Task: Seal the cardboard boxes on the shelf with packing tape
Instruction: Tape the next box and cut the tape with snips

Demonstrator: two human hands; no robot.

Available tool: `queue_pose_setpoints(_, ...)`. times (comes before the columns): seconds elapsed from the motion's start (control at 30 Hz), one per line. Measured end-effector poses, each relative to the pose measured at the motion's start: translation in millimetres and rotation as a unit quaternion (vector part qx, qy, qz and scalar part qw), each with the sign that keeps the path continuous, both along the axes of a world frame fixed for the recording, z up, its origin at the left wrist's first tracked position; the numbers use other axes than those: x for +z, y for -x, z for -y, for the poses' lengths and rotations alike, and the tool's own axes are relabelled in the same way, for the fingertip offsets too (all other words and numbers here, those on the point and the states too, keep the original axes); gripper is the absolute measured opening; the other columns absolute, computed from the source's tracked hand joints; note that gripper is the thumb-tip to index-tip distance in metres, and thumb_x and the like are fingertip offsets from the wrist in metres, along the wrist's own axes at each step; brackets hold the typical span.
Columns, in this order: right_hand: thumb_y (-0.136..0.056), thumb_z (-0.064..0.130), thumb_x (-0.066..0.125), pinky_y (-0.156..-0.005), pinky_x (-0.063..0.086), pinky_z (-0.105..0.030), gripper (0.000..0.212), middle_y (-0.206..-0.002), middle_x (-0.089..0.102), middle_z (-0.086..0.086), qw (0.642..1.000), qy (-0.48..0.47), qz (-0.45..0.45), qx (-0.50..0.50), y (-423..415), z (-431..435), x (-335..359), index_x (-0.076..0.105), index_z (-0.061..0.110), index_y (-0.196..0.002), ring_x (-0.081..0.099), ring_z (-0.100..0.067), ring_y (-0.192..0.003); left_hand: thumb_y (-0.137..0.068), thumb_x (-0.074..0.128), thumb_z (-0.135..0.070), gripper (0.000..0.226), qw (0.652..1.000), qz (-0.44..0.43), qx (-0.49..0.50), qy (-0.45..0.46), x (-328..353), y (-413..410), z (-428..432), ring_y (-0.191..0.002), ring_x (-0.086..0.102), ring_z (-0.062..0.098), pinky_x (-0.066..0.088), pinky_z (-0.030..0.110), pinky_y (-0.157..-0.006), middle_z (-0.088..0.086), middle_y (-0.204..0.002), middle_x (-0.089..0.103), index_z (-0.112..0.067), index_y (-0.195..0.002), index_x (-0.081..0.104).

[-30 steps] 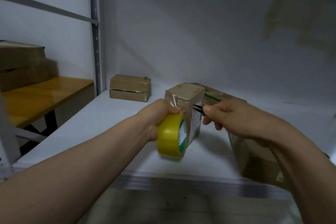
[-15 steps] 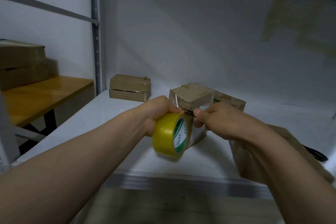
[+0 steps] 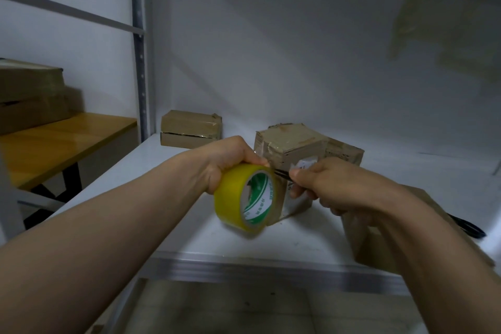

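Observation:
My left hand [image 3: 227, 163] grips a yellow packing tape roll [image 3: 245, 196] with a green and white core, held upright against the front of a small taped cardboard box [image 3: 287, 141] on the white shelf [image 3: 189, 225]. My right hand [image 3: 333, 184] is closed around a thin black tool [image 3: 282, 175], whose tip points left and meets the tape strip between roll and box. A second box [image 3: 345, 153] stands right behind the first. A larger box [image 3: 379, 247] sits at the shelf's front right, partly hidden under my right forearm.
Another taped box [image 3: 189, 130] rests at the back left of the shelf beside the metal upright [image 3: 139, 62]. A black looped object [image 3: 467, 229] lies at the right. To the left stands a wooden table [image 3: 54, 141] with stacked boxes [image 3: 27, 95].
My right hand has moved left until the black tool's tip reaches the tape next to the roll. The roll has tilted and dropped slightly in my left hand.

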State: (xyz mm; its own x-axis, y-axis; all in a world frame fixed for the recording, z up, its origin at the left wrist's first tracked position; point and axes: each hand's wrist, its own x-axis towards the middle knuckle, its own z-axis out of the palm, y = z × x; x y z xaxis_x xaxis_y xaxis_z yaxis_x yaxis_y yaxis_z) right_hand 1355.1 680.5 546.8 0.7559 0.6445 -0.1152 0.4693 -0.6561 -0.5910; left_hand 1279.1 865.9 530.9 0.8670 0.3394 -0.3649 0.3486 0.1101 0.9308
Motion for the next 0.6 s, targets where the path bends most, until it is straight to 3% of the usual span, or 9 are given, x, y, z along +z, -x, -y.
queue_pose_setpoints(0.13,-0.103,0.050,0.046,-0.056,0.037,-0.030,0.047,-0.084,0.054,-0.006,0.999,-0.035,-0.008,-0.004,0.1,-7.9,-4.3,0.074,0.015,-0.089,0.045,-0.020,-0.067,-0.091,0.065,-0.015,0.013,1.000,0.001,-0.014,-0.003,0.2,-2.1,2.4,-0.051,0.064,0.021,0.050,0.029,-0.057,0.009,-0.064,0.069,-0.006,-0.082,0.069)
queue_pose_setpoints(0.27,-0.103,0.047,0.048,-0.056,0.037,-0.031,0.043,-0.083,0.052,-0.006,0.998,-0.053,-0.029,-0.009,4.7,-11.4,-5.1,0.072,0.013,-0.093,0.045,-0.019,-0.066,-0.087,0.069,-0.012,0.010,1.000,0.015,-0.007,-0.007,-2.1,-5.6,1.3,-0.062,0.067,0.026,0.053,0.036,-0.069,0.013,-0.073,0.072,-0.004,-0.091,0.072)
queue_pose_setpoints(0.37,-0.103,0.045,0.050,-0.051,0.034,-0.028,0.043,-0.081,0.051,-0.008,0.994,-0.085,-0.069,-0.023,5.3,-13.0,-7.8,0.071,0.007,-0.095,0.042,-0.016,-0.059,-0.084,0.072,-0.012,0.019,1.000,0.021,-0.007,-0.007,-3.6,-8.0,-0.4,-0.071,0.067,0.030,0.055,0.040,-0.077,0.016,-0.084,0.073,-0.002,-0.100,0.073)
queue_pose_setpoints(0.5,-0.102,0.041,0.054,-0.041,0.029,-0.022,0.038,-0.069,0.049,-0.002,0.982,-0.132,-0.125,-0.043,3.6,-14.7,-9.5,0.068,0.009,-0.088,0.036,-0.009,-0.046,-0.085,0.070,-0.010,0.012,0.999,0.031,-0.010,-0.002,-5.1,-9.7,-1.2,-0.059,0.068,0.028,0.055,0.034,-0.065,0.015,-0.078,0.072,-0.003,-0.094,0.072)
queue_pose_setpoints(0.6,-0.101,0.042,0.055,-0.039,0.028,-0.020,0.037,-0.064,0.049,0.001,0.980,-0.135,-0.139,-0.044,2.0,-16.9,-7.3,0.067,0.011,-0.086,0.035,-0.006,-0.043,-0.084,0.071,-0.009,0.013,0.999,0.039,-0.015,0.002,-6.8,-10.0,-2.7,-0.060,0.067,0.028,0.055,0.034,-0.066,0.015,-0.078,0.072,-0.003,-0.095,0.073)
